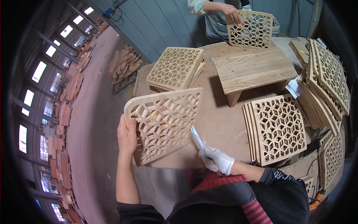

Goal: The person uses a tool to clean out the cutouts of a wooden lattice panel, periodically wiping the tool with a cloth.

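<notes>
My bare left hand (127,134) grips the left edge of a wooden lattice panel (167,104), its thumb on the front face. The panel is tilted up at the table's near edge, with a rounded upper left corner and star-like cut-outs. In a white glove, my right hand (216,160) is closed around a slim tool wrapped in pale sheet (198,139), perhaps a sanding stick. The tool's tip points up toward the panel's right side and appears apart from it.
Lattice panels lie in a back-left stack (176,67), a right stack (281,130) and a far-right pile (332,75). A low wooden stand (254,70) occupies the worktable (223,128). Across it, a person's hand (231,14) holds another panel (251,29). An orange power tool (317,199) is lower right.
</notes>
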Action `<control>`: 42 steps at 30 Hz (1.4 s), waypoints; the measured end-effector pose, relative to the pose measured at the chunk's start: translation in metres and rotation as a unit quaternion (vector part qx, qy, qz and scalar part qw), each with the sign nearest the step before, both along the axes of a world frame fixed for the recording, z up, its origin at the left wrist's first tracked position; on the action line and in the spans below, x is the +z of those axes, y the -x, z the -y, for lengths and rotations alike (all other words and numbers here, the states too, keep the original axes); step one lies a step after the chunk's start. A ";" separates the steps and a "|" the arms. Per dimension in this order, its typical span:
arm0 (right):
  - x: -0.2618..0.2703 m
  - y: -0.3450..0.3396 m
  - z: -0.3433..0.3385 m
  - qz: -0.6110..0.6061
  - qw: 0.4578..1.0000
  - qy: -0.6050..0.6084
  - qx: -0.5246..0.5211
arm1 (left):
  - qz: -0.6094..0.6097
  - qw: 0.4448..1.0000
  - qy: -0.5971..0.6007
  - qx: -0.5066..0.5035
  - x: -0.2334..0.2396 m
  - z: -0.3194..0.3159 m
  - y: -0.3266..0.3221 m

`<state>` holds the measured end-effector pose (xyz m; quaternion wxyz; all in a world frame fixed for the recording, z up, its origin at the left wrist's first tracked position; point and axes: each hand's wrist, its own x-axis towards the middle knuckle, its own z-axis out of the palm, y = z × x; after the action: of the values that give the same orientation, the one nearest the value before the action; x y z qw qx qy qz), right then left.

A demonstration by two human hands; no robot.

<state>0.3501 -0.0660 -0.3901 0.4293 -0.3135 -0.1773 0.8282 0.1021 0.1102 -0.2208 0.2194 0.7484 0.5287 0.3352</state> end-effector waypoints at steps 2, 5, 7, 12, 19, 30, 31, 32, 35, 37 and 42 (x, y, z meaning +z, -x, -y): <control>0.003 0.001 0.002 0.015 1.000 -0.010 0.001 | -0.030 0.999 -0.005 -0.009 0.012 0.001 -0.013; 0.004 0.004 0.008 0.090 0.994 0.005 0.066 | -0.133 0.990 -0.042 0.003 0.031 0.008 -0.026; -0.008 0.002 0.011 0.065 0.995 -0.003 0.073 | -0.169 0.985 -0.034 -0.018 0.038 0.007 -0.041; -0.002 0.000 0.004 0.082 0.990 -0.080 0.085 | -0.327 0.941 -0.033 -0.082 0.029 -0.006 -0.057; 0.018 -0.007 -0.020 0.327 0.883 -0.322 -0.098 | -0.271 0.956 0.074 -0.083 0.015 -0.005 -0.063; 0.052 0.000 -0.056 0.251 0.956 -0.150 0.028 | -0.088 0.991 0.053 -0.089 0.004 0.025 -0.032; 0.054 0.000 -0.061 0.265 0.935 -0.236 0.020 | -0.082 0.989 0.076 -0.097 0.004 0.021 -0.033; 0.060 0.002 -0.066 0.272 0.907 -0.321 0.009 | -0.082 0.989 0.075 -0.093 0.003 0.020 -0.030; 0.082 0.014 -0.077 0.082 0.988 -0.116 0.066 | -0.002 0.989 0.088 -0.118 0.002 0.015 -0.022; 0.090 0.020 -0.081 0.089 0.987 -0.119 0.067 | -0.001 0.986 0.084 -0.144 0.004 0.011 -0.016; 0.102 0.038 -0.092 0.093 0.985 -0.119 0.083 | 0.051 0.973 0.137 -0.180 0.002 0.009 -0.009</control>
<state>0.3120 0.0261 -0.2884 0.3749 -0.3199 -0.3394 0.8012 0.1114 0.1017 -0.2191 0.4032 0.7759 0.4142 0.2526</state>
